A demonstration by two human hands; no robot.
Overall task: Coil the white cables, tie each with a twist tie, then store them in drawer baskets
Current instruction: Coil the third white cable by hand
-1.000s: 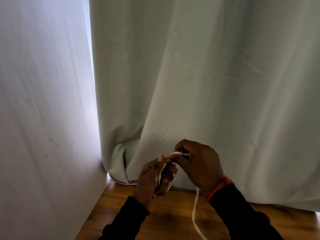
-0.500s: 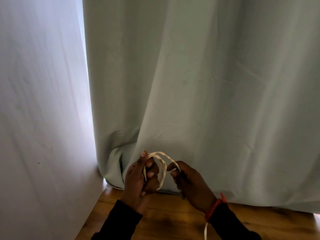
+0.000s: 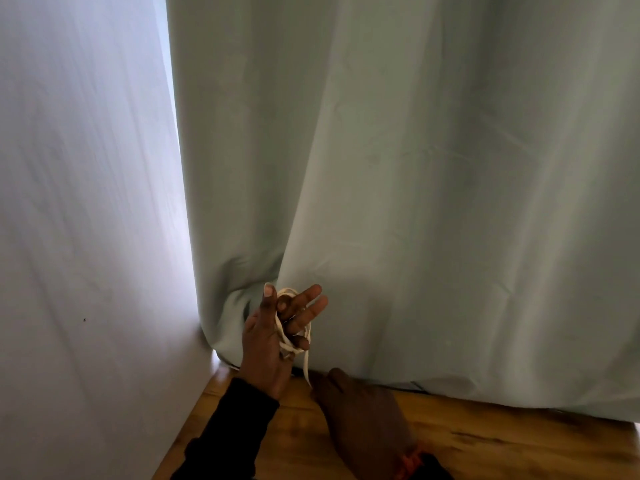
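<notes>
My left hand [image 3: 262,342] is raised in front of the curtain with the white cable [image 3: 306,358] wound in several loops around its fingers. The thumb points up, two fingers stretch out, and the index and little finger curl onto the loops. One strand hangs from the coil down to my right hand [image 3: 360,410], which is low over the wooden table [image 3: 485,441] and grips the strand at its fingertips. The rest of the cable is hidden behind that hand. No twist tie or drawer basket is in view.
A pale green curtain [image 3: 415,202] hangs down to the back of the table. A white wall [image 3: 86,202] closes off the left side. A red bracelet [image 3: 410,460] sits on my right wrist.
My right hand has dropped from beside the coil down towards the table, drawing the strand downward. My left hand has spread two fingers, and the loops now sit tighter around it.
</notes>
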